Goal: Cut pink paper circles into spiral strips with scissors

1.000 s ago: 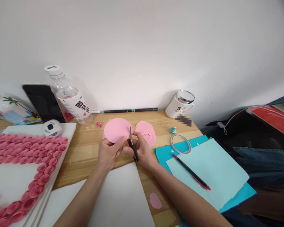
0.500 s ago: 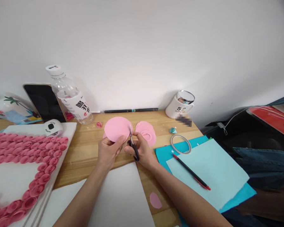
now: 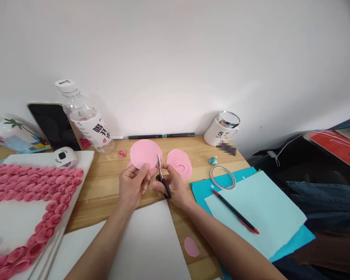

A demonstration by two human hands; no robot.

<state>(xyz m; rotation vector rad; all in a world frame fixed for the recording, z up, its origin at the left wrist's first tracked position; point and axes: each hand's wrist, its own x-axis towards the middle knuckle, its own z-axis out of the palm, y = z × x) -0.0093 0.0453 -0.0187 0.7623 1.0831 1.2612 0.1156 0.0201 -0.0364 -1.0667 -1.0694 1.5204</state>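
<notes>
Between thumb and fingers, my left hand (image 3: pixel 133 182) pinches the lower edge of a round pink paper disc (image 3: pixel 145 152). My right hand (image 3: pixel 175 187) grips black-handled scissors (image 3: pixel 164 186), their blades pointing up at the disc's right edge. Whether the blades are parted is hard to make out. More pink paper lies partly hidden behind the disc and my left fingers. Just right of the scissors, a pile of cut pink paper spirals (image 3: pixel 180 163) rests on the wooden table (image 3: pixel 105 190).
At left is a white board with rolled pink paper flowers (image 3: pixel 55 219). Behind it stand a phone (image 3: pixel 54 126) and a bottle (image 3: pixel 89 124). A mug (image 3: pixel 223 128) is at the back right, near a tape roll (image 3: pixel 222 177), a pen (image 3: pixel 235 211) and blue paper sheets (image 3: pixel 259 214).
The pink disc has moved slightly up and turned in my left hand, with its edge shifted against the scissors. My left hand has moved a little left. The right hand keeps the scissors.
</notes>
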